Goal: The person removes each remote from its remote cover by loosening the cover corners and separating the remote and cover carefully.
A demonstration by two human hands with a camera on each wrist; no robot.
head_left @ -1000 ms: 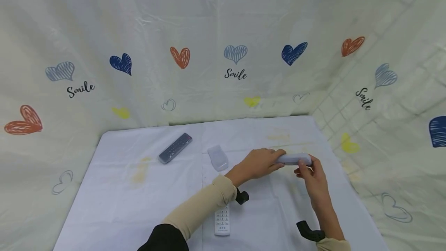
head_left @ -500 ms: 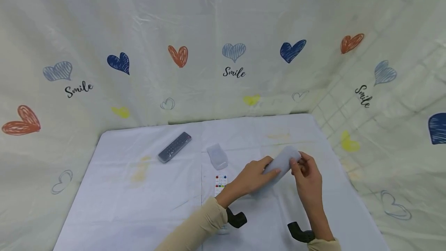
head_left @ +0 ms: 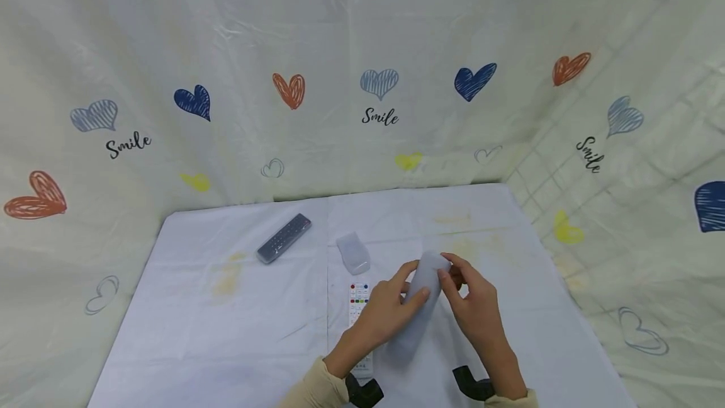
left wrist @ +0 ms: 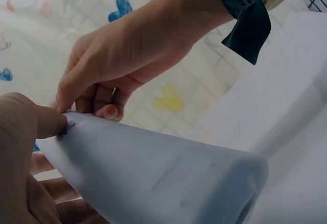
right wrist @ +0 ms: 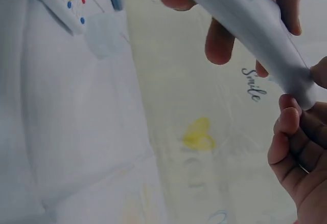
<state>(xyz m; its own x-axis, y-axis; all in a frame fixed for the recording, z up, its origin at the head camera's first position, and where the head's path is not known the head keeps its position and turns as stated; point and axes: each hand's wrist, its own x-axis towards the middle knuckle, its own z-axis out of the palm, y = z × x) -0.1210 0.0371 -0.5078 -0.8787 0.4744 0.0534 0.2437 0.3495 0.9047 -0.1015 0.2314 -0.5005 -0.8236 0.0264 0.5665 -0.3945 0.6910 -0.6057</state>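
Both hands hold a long, pale grey-blue, smooth sleeve, like a soft remote cover. It slants over the table, its far end raised. My left hand grips it along the side, thumb on top and fingers beneath. At the far end my right hand pinches the edge between thumb and fingers. A wide, rounded open end of the sleeve shows in the left wrist view; I cannot tell what is inside. Under my left forearm lies a white remote control with coloured buttons, partly covered.
A dark grey remote control lies at the back left of the white-covered table. Right of it is a small translucent cover. A sheet printed with hearts hangs behind the table's far edge.
Both hands have moved left and nearer the body with the sleeve. It has turned from lying crosswise to pointing away from the person. The white remote's coloured buttons have come into view.
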